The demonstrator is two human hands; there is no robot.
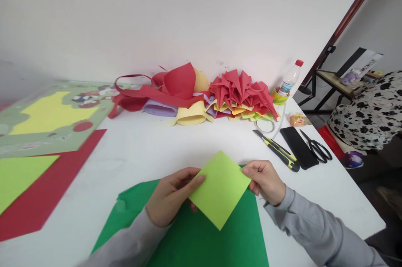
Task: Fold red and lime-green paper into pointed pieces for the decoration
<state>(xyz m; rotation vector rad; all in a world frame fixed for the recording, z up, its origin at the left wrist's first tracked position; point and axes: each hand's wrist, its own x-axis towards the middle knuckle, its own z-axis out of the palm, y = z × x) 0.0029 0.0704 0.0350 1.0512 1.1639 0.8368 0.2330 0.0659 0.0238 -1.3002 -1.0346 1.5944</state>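
Observation:
A square of lime-green paper [220, 191] is held up between my hands, turned so that it looks like a diamond. My left hand [172, 193] pinches its left corner, thumb on top and fingers behind. At the right corner, my right hand [265, 181] grips the paper between thumb and fingers. Beneath them a large dark green sheet [213, 246] lies on the white table, its upper left edge creased.
Folded red paper pieces [241, 89] and curled paper shapes [179, 85] line the wall. To the right lie a utility knife [278, 150], a black case [299, 148], scissors [317, 147], and a bottle [288, 80]. Red sheets [63, 183] and a patterned pack [47, 116] are left.

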